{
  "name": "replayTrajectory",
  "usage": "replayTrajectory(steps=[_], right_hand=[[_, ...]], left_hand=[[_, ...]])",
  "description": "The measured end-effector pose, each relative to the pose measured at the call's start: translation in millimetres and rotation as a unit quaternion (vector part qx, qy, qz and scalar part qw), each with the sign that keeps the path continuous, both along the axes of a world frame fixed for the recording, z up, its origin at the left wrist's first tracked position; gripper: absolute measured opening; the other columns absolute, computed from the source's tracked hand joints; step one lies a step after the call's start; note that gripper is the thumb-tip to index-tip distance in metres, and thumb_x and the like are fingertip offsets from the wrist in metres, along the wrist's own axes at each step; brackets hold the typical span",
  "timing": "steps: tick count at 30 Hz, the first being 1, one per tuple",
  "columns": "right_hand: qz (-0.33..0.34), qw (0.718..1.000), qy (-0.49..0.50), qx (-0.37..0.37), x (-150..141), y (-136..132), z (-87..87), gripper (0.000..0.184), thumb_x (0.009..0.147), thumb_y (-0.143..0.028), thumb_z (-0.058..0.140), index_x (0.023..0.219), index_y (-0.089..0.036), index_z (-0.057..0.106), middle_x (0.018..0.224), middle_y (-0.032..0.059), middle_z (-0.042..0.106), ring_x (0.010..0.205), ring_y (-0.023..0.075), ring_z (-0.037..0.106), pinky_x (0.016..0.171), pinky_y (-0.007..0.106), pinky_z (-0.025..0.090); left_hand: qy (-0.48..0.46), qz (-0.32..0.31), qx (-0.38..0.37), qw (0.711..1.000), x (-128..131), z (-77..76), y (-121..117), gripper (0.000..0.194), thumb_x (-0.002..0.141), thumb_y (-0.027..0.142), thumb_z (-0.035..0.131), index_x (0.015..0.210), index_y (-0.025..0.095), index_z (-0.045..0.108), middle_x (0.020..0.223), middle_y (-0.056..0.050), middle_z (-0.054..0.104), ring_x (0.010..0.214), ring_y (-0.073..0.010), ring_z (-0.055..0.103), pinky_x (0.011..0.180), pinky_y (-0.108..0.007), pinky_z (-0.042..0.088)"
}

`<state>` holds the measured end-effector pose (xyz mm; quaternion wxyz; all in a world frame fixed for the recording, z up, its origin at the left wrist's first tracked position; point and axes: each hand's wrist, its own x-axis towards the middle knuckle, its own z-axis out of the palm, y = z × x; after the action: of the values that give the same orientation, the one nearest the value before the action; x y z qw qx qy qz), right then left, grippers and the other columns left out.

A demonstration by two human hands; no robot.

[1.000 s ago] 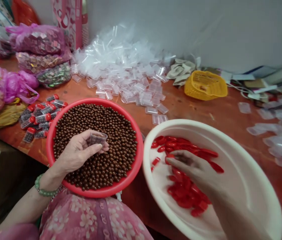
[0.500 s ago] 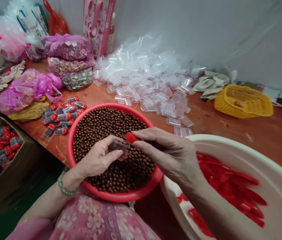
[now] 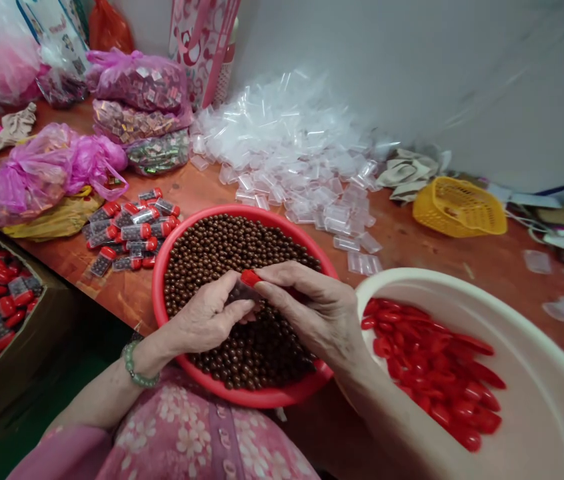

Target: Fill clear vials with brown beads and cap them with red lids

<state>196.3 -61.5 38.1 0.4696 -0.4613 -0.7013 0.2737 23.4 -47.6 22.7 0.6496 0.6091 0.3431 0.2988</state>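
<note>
Above a red basin [image 3: 159, 287] of small brown balls [image 3: 227, 250], my two hands meet. My left hand [image 3: 212, 313] is closed round a clear plastic container [image 3: 243, 291] with dark contents, mostly hidden by the fingers. Between thumb and fingers, my right hand [image 3: 315, 303] pinches a red cap [image 3: 250, 277] at the container's open end. The cap touches the container; how far it is seated I cannot tell. To the right, a cream basin [image 3: 527, 333] holds many loose red caps [image 3: 432, 367].
Filled, red-capped containers [image 3: 135, 230] lie left of the red basin, with more in a cardboard box [image 3: 47, 320]. Clear empty containers [image 3: 307, 167] are heaped against the wall. Pink bags [image 3: 137, 87] stand at the back left, a yellow basket [image 3: 457, 208] at the right.
My right hand has moved left and brought the red cap from just beside the container onto its end. My left hand keeps its hold. The camera view has shifted slightly.
</note>
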Motion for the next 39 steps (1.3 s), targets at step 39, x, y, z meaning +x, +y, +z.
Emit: replayTrajectory(steps=[39], right_hand=[[-0.031,0.942,-0.318,0.101,-17.8,-13.4,-6.6,0.073,0.083,-0.055,0.064,0.140,-0.015,0.041,0.121,0.0192,0.064,0.110,0.0317,0.062,0.090,0.048,0.054]], left_hand=[[-0.171,-0.001,-0.178,0.969,-4.3,-10.5,5.3,0.042,0.085,0.048,0.064,0.108,0.013,0.061,0.087,-0.002,0.058,0.073,-0.0105,0.055,0.070,-0.024,0.047]])
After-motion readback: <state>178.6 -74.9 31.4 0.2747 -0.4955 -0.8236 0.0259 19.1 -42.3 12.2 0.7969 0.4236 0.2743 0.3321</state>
